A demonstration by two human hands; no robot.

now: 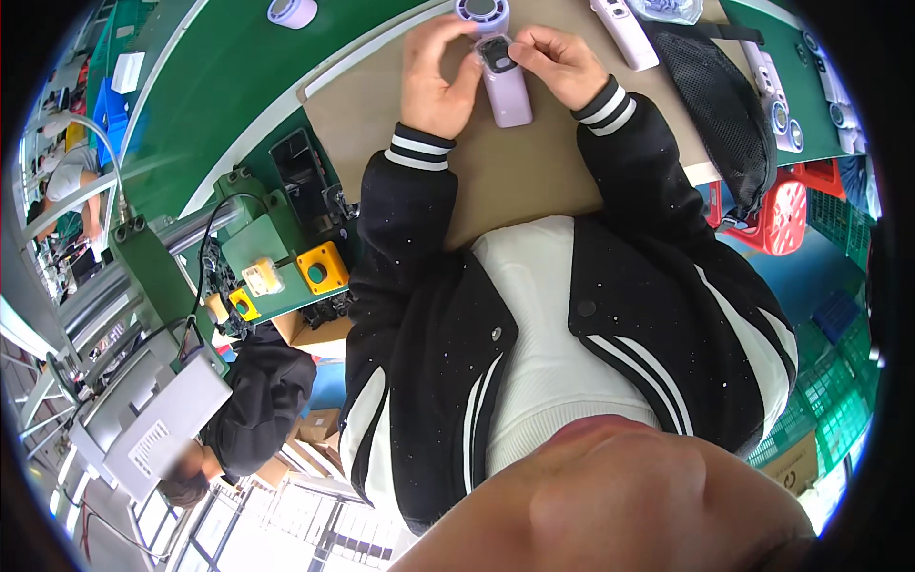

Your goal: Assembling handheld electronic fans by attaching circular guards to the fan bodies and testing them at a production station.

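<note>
A lilac handheld fan (509, 100) lies on the brown work mat (496, 195), its handle toward me and its round, dark-grilled head at the far end. Near the neck is a glossy black panel (497, 54), which seems to have clear film around it. My left hand (434, 86) curls around the fan's neck from the left, thumb against the side of the panel. From the right, my right hand (562, 69) pinches thumb and forefinger together at the panel's edge. Whatever sits between those fingertips is too small to make out.
Another lilac fan (626, 33) and a black mesh bag (715, 100) lie to the right, with several fans beyond. At far left is a lilac round part (292, 12). A green press with a yellow button box (322, 267) stands left; another person (257, 405) sits behind it.
</note>
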